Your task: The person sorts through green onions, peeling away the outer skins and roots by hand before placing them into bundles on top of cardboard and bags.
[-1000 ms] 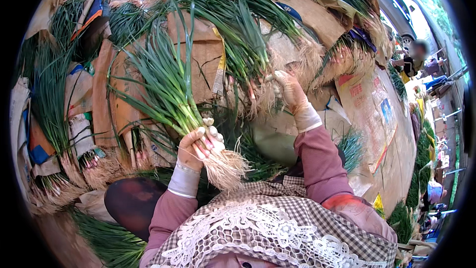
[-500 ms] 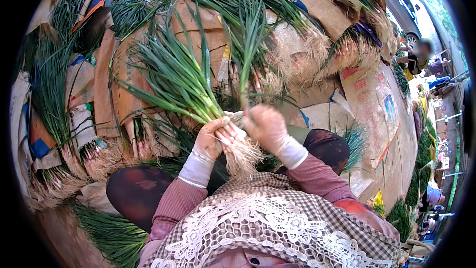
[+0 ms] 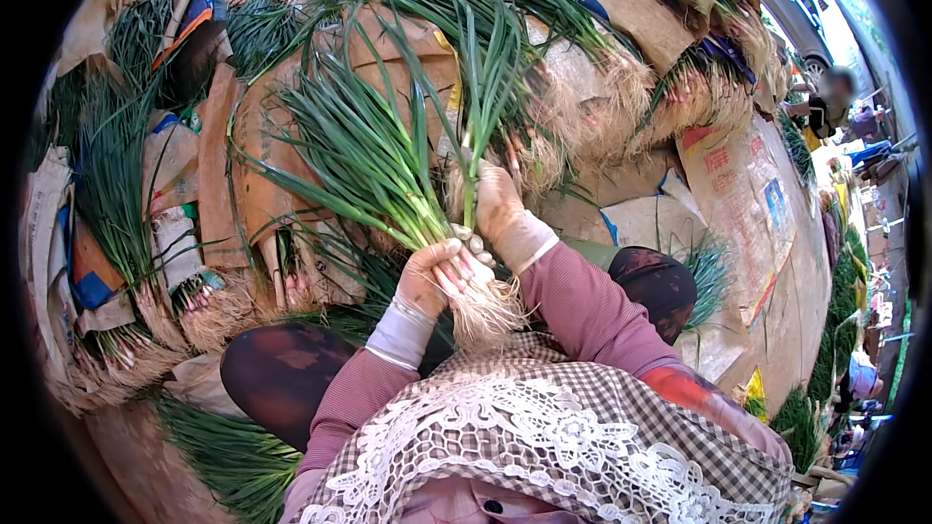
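Observation:
My left hand [image 3: 427, 277] is closed around the lower stalks of a bunch of spring onions [image 3: 379, 160]. Its leaves fan up and to the left, while the pinkish-white bulbs and pale stringy roots hang below the fingers, over my lap. Just above and to the right, my right hand [image 3: 497, 204] grips a few more spring onions [image 3: 485, 78] by their stems, leaves pointing up. The lower ends of these stalks are hidden by my hands and the bunch. White cuffs show at both wrists.
Bundles of spring onions [image 3: 112, 184] lie at the left, and more [image 3: 582, 126] sit across the far side with roots toward me. Flattened brown sacks [image 3: 743, 204] cover the ground. A loose green pile [image 3: 228, 451] is by my left knee. A person [image 3: 835, 102] is far right.
My right hand has risen from beside the bulbs to higher on the stems of its spring onions. My left hand still grips the bunch and has shifted slightly right and down.

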Action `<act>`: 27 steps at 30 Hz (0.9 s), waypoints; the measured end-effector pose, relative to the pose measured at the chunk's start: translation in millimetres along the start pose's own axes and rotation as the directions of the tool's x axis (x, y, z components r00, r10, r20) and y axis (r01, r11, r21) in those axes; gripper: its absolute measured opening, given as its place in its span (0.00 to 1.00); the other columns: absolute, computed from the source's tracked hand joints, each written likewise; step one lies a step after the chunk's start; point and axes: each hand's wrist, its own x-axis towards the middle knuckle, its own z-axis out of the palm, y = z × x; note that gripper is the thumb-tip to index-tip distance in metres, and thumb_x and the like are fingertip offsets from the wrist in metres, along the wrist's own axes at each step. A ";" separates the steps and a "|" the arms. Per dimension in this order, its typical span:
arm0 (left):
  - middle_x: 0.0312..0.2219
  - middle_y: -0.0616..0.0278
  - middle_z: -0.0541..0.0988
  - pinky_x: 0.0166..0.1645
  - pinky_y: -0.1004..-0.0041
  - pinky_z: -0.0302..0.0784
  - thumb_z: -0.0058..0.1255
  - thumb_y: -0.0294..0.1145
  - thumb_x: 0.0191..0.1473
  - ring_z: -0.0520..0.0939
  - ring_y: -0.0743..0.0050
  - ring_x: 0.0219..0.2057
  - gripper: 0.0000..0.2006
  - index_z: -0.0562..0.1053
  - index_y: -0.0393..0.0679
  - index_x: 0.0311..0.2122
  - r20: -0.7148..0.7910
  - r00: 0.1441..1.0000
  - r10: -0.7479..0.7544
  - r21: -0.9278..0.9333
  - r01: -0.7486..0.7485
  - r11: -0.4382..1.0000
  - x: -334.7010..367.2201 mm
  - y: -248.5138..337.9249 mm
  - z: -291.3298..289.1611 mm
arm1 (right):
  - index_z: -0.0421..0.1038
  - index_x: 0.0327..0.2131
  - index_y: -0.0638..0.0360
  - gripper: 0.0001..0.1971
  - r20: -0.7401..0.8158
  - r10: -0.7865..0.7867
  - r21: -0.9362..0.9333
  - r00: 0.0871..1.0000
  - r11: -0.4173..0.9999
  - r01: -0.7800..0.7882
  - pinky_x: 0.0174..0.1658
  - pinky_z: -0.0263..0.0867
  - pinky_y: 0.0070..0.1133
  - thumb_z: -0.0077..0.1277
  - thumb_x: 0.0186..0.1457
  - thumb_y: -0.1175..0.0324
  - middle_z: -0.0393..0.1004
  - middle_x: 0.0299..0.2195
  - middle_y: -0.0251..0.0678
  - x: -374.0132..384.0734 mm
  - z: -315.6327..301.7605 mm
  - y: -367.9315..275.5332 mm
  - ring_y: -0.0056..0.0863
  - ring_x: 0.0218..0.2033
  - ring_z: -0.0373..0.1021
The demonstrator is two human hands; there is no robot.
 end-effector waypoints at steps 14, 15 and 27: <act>0.25 0.55 0.71 0.35 0.62 0.71 0.42 0.27 0.42 0.73 0.58 0.28 0.12 0.65 0.33 0.35 -0.177 0.982 -0.064 0.141 0.089 0.986 7.2 -4.2 -13.5 | 0.60 0.29 0.59 0.15 0.106 -0.425 -0.944 0.899 -0.326 -0.043 0.28 0.63 0.28 0.46 0.43 0.58 0.69 0.21 0.40 -29.6 34.9 -24.9 0.36 0.26 0.67; 0.25 0.55 0.71 0.35 0.62 0.71 0.42 0.27 0.42 0.73 0.58 0.28 0.12 0.65 0.33 0.35 -0.182 0.982 -0.053 0.199 0.090 0.976 6.0 -3.7 -14.0 | 0.60 0.28 0.59 0.15 0.111 -0.316 -0.878 0.942 -0.475 -0.056 0.29 0.63 0.28 0.46 0.42 0.57 0.69 0.23 0.41 -31.2 45.1 -20.3 0.37 0.28 0.68; 0.23 0.57 0.68 0.35 0.63 0.69 0.42 0.27 0.41 0.72 0.62 0.27 0.10 0.64 0.38 0.32 0.006 0.998 0.067 0.025 -0.067 0.997 -10.3 10.8 16.4 | 0.61 0.32 0.60 0.06 -0.230 -0.239 0.035 0.943 0.967 0.253 0.12 0.47 0.09 0.36 0.49 0.72 0.52 0.10 0.21 4.4 -11.0 -78.0 0.11 0.10 0.49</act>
